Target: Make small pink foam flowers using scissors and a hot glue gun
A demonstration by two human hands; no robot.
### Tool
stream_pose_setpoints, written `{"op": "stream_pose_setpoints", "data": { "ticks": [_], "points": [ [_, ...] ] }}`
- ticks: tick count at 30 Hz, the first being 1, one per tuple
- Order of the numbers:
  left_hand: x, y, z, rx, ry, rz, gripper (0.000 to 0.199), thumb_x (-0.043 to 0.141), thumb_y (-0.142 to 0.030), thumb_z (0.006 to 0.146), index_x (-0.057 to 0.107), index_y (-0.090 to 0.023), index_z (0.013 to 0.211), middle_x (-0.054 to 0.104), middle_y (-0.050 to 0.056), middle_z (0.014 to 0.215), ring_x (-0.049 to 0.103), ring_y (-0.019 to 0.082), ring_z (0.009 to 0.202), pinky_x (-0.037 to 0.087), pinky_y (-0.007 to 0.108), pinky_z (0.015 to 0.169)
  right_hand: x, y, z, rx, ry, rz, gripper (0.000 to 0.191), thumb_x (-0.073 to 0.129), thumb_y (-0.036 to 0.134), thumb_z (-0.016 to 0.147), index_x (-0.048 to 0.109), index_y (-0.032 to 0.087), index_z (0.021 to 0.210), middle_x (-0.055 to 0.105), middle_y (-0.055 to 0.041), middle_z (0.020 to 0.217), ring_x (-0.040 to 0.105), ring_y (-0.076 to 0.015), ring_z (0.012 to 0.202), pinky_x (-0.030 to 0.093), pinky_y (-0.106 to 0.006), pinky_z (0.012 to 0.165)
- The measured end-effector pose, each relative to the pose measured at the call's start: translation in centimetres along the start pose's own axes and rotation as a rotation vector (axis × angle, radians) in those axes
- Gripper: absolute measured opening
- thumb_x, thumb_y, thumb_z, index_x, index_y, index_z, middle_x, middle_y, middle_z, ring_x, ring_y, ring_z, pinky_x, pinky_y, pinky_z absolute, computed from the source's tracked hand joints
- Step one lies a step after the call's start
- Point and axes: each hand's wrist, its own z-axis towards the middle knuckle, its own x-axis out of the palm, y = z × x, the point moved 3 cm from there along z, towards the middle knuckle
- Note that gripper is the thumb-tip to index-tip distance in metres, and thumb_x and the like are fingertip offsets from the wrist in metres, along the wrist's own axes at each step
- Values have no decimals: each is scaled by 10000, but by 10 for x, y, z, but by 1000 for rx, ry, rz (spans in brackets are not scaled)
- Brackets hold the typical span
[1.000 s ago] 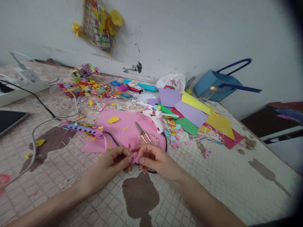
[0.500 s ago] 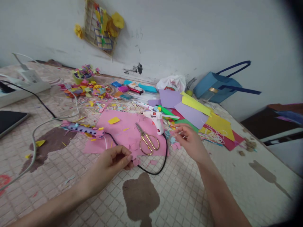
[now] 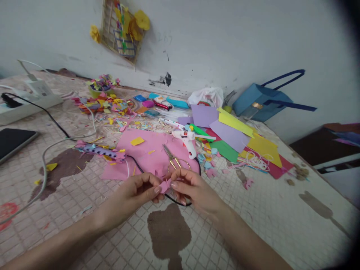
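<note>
Between my two hands is a small pink paper piece (image 3: 165, 186). My left hand (image 3: 144, 189) pinches its left side with thumb and fingers. On its right side, my right hand (image 3: 187, 187) has its fingers closed on the same piece. Just beyond the hands, gold-handled scissors (image 3: 172, 156) lie on a pink paper sheet (image 3: 149, 150). A white glue gun (image 3: 188, 143) rests at that sheet's right edge, its black cord running under the hands. To the left lies a purple strip with dark dots (image 3: 102, 151), with colored paper bits along it.
Colored paper sheets (image 3: 232, 135) and white string (image 3: 250, 162) lie at the right, a blue bag (image 3: 255, 101) behind them. Paper scraps (image 3: 107, 105) spread at the back left. A power strip (image 3: 30, 107), a grey cable (image 3: 44, 165) and a dark tablet (image 3: 14, 142) are at the left.
My right hand has moved left and down from beside the glue gun to meet my left hand at the pink piece. The view has shifted slightly.
</note>
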Motion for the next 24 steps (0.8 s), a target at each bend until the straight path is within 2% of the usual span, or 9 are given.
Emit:
{"op": "stream_pose_setpoints", "data": {
  "ticks": [5,10,13,16,19,21,24],
  "points": [
    [2,-1,-1,4,33,-30,123,545,-273,816,582,-179,747,584,-9,759,553,153,775,438,272,724,4,-3,1,-7,-12,-25,159,625,302,778,529,181,813,539,46,585,472,-62,470,341,-152,401],
    [-1,1,2,-24,3,-19,124,580,-258,794,608,-169,713,572,-25,692,533,133,699,422,246,672,10,3,-2,-41,-29,-238,129,559,299,820,519,177,822,517,40,614,470,-73,486,370,-173,421],
    [-9,2,3,-25,-36,-14,139,584,-261,801,617,-169,703,578,-30,657,520,120,664,407,233,656,8,10,-4,-124,-75,-449,90,480,267,870,525,189,877,521,34,642,472,-88,512,386,-202,464],
    [-17,5,3,-17,-101,-60,124,598,-270,804,623,-181,721,596,-32,674,521,114,679,398,221,656,8,14,-6,-282,-73,-821,59,530,158,835,568,196,859,568,1,805,533,-127,718,430,-256,643],
    [-19,9,4,-39,-132,-123,115,626,-270,785,624,-184,709,591,-37,663,515,110,667,396,215,643,13,8,-7,-351,-13,-1103,164,615,120,765,587,190,910,558,-34,959,531,-175,893,424,-303,775],
    [-17,9,4,-55,-126,-147,125,631,-267,782,623,-182,690,589,-37,652,515,110,659,399,216,644,16,2,-5,-368,-16,-1176,177,619,130,767,584,181,933,551,-46,972,533,-182,899,427,-307,776],
    [-15,8,4,-65,-119,-151,139,627,-266,785,619,-180,677,597,-33,650,522,114,667,402,219,652,18,-3,-1,-406,-55,-1162,106,517,106,841,589,175,881,566,-36,908,544,-157,847,432,-280,750]
  ]
}}
